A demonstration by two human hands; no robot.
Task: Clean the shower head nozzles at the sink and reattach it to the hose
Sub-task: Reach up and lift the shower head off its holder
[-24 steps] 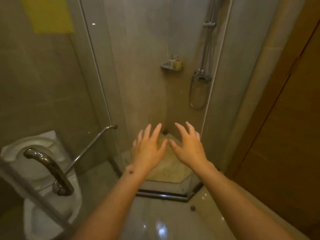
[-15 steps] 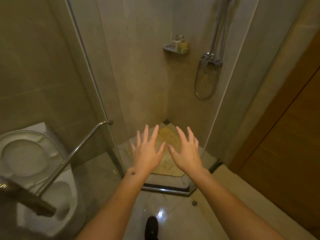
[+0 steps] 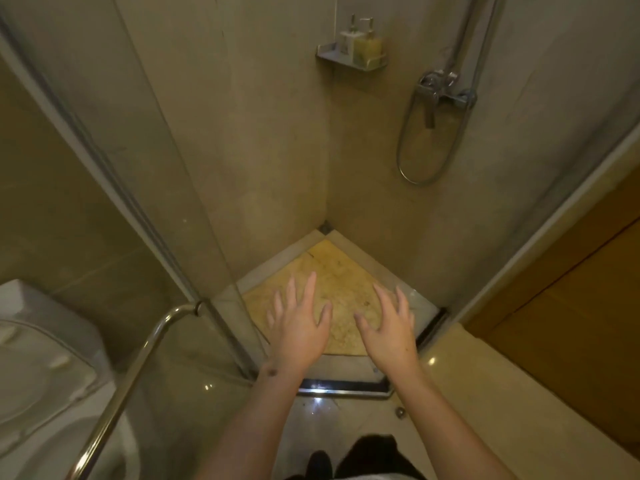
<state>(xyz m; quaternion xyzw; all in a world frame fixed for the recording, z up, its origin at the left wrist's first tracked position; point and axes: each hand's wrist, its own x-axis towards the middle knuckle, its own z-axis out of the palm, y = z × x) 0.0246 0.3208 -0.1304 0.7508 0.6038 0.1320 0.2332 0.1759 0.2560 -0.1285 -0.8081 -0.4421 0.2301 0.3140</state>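
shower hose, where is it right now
In the head view the shower hose hangs in a loop on the right wall of the stall, under the mixer valve and right of the soap shelf.

view: closer to shower stall, tilted down | toilet (image 3: pixel 41 358) slid left (partly out) | hose (image 3: pixel 405 168) nearer, larger

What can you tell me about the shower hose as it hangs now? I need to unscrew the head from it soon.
The shower hose is a slim, shiny, metal-looking line that hangs in a long loop on the right wall of the stall. Both ends of the loop rise to the chrome mixer valve; one strand seems to run on up beside the riser pipe and out of the frame. The shower head itself is not in view. Nothing touches the hose: the left hand and right hand hover open, far below it.
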